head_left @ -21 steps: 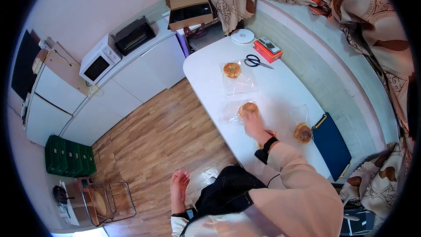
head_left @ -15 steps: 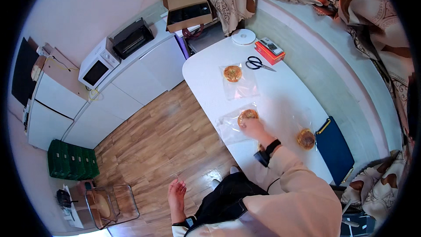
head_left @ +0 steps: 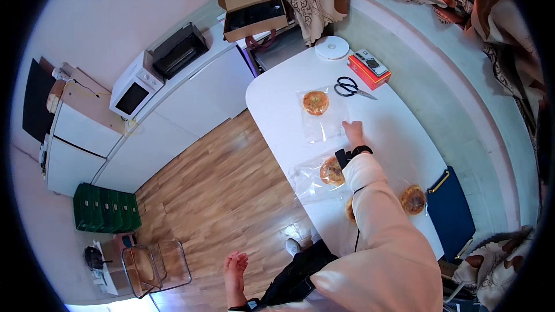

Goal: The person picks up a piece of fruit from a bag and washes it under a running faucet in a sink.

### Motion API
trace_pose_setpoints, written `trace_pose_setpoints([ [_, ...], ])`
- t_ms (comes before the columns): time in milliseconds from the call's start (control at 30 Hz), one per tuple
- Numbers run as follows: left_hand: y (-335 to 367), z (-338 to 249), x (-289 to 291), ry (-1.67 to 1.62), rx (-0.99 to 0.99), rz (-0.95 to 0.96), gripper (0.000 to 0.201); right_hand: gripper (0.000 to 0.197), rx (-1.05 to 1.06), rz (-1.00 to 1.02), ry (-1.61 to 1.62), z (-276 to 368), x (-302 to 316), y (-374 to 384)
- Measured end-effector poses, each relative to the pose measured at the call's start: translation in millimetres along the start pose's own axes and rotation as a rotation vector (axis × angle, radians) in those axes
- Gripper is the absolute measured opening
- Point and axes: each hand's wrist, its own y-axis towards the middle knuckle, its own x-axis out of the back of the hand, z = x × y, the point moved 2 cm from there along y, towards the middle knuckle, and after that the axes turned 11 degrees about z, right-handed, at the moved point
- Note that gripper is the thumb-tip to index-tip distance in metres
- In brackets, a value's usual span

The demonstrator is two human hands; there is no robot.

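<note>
White table bears red box, markings unreadable; right hand by clear bag

First bread: round, golden-brown, flat inside clear bag, just left of scissors. Second bread: similar, in crinkled clear bag, below scissors and slightly left. Third bread: partly hidden, farther below scissors. Fourth bread: round, darker brown, well below scissors, to their right.

4 pastries on the table, scissors and box right of the farthest
</note>
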Motion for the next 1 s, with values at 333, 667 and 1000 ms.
trace_pose_setpoints([
  [333,26.5,-1.4,-23.5,0.395,-0.052,0.210,0.028,0.028,0.524,0.172,0.214,45.1,-11.4,-34.5],
  [667,42.7,-87.3,-131.3,1.109,-0.826,0.410,0.095,0.012,0.540,0.901,1.029,199.4,54.9,-299.7],
  [1000,21.3,-106.0,-130.4,0.675,-0.979,0.269,0.089,0.014,0.351,1.296,1.217,220.9,2.8,-510.3],
])
